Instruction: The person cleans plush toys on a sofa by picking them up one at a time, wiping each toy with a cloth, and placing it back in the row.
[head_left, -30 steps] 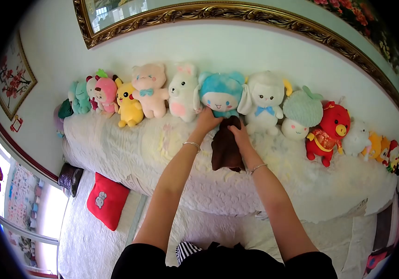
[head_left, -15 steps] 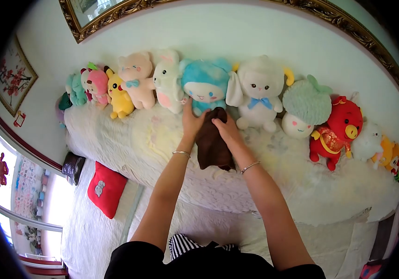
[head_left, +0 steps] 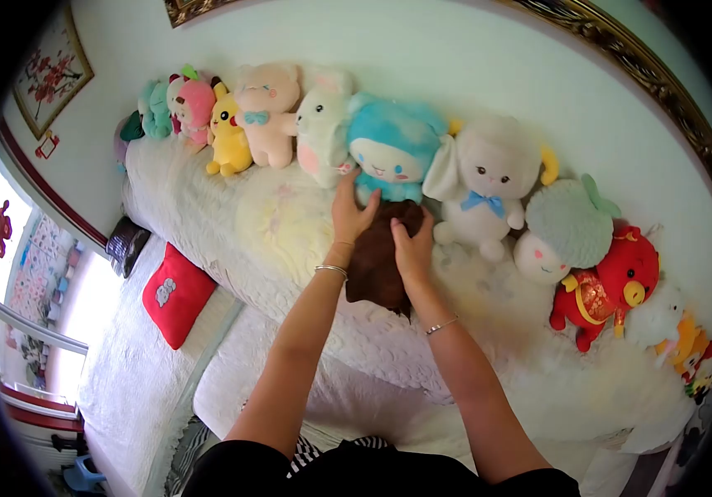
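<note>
A dark brown cloth hangs bunched in front of the blue-and-white plush toy, covering the toy's lower part. My right hand grips the cloth on its right side, thumb on top. At the cloth's upper left, my left hand has its fingers stretched up beside the blue toy and its thumb spread toward the cloth. Whether the left fingertips touch the toy is hard to see. A white rabbit plush leans just left of the blue toy, and a white long-eared plush with a blue bow sits to its right.
The plush toys stand in a row on a cream quilted cover against the wall. Farther right are a green-capped plush and a red pig plush. A red cushion lies at lower left. A gilt frame hangs above.
The view has tilted and shifted, so the row now slopes down to the right. My right hand has moved up the cloth's right side, and the cloth is bunched more.
</note>
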{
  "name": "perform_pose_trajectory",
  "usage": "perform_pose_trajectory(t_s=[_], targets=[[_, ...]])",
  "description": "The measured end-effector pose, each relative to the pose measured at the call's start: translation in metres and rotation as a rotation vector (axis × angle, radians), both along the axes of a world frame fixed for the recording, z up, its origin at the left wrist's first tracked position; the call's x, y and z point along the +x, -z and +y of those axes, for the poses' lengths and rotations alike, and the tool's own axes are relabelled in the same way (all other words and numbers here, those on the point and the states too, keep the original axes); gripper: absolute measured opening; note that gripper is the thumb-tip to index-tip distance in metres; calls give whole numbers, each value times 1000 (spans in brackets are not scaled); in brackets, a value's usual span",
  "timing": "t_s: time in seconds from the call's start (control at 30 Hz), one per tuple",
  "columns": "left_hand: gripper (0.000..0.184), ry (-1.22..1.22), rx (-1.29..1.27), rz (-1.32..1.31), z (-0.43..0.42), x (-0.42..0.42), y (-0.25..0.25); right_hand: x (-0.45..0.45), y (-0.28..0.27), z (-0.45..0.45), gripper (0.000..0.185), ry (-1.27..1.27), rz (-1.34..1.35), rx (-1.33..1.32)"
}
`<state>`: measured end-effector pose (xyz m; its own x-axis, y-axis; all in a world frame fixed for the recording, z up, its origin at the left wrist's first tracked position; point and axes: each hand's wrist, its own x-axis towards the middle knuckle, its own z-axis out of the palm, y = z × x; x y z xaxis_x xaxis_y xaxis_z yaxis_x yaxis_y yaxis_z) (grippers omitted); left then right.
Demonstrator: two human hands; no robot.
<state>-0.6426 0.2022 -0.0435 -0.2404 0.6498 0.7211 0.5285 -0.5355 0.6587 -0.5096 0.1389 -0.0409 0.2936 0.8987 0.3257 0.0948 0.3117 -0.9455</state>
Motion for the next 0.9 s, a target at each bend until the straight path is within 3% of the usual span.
perform_pose_trajectory(t_s=[0.2,0.23,0.33,0.53,0.6,0.7,0.77,0.83,0.9], targets=[[21,-117,95,-82,-6,1,-5,-4,-3,-23,45,99,39,38],[21,-100,95,-88,-4,0,-2,3,3,-22,55,-11,17,55],[20,-42,157,-90,-3,-9,0,2,17,-16,42,37,-73,186],[16,348,30,-253,-17,-34,-10,-17,11,-15,24,241,-319,170],[19,582,-123,-458,-18,-44,-12,-21,6,-15,24,308,-481,114],[24,586,-18,-454,-9,-86,-17,-26,3,-13,23,384,-572,132],[28,506,-130,-484,7,-122,-23,-31,0,-13,22,427,-596,107],[33,576,-331,-631,34,-150,-20,-34,-4,-14,22,426,-598,53],[41,533,-453,-569,57,-167,-12,-35,-1,-13,23,476,-609,59]])
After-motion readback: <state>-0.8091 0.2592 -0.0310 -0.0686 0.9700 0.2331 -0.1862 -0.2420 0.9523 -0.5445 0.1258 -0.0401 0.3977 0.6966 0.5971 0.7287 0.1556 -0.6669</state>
